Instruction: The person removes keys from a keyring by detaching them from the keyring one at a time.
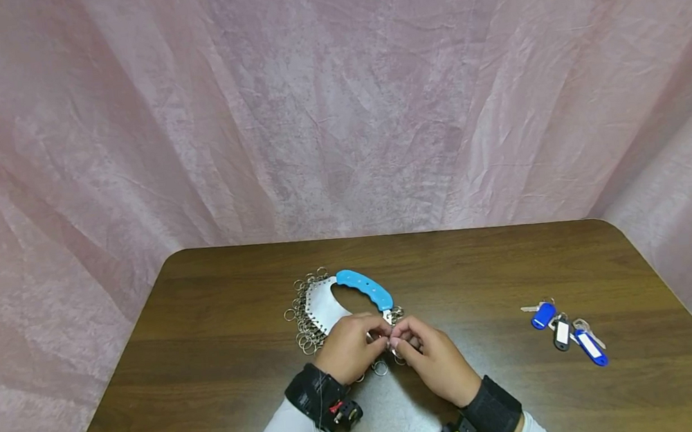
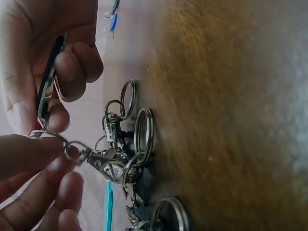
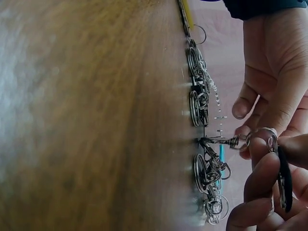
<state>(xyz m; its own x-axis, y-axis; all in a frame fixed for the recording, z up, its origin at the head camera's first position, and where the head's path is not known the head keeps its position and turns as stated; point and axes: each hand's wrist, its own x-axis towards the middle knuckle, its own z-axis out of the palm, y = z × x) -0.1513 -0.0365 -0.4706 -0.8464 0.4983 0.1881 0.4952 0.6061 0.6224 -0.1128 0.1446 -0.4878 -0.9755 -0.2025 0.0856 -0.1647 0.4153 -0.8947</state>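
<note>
A curved key holder with a blue handle (image 1: pixel 365 288) and a white metal plate (image 1: pixel 323 307) lies on the table, fringed with several split rings on swivel clips. Over its near end, my left hand (image 1: pixel 351 347) pinches a split ring (image 3: pixel 263 129) that hangs on a swivel clip (image 2: pixel 97 160). My right hand (image 1: pixel 438 365) meets it there and holds a black key tag (image 2: pixel 49 74) with a metal key beside it, at that same ring. Fingertips partly hide where tag and ring meet. More large split rings (image 2: pixel 144 132) dangle close by.
To the right on the brown wooden table (image 1: pixel 464 274) lie a blue key tag (image 1: pixel 543 316), a black key tag (image 1: pixel 561 336) and another blue key tag (image 1: pixel 592 349), with keys. A pink curtain (image 1: pixel 372 102) hangs behind the table's far edge.
</note>
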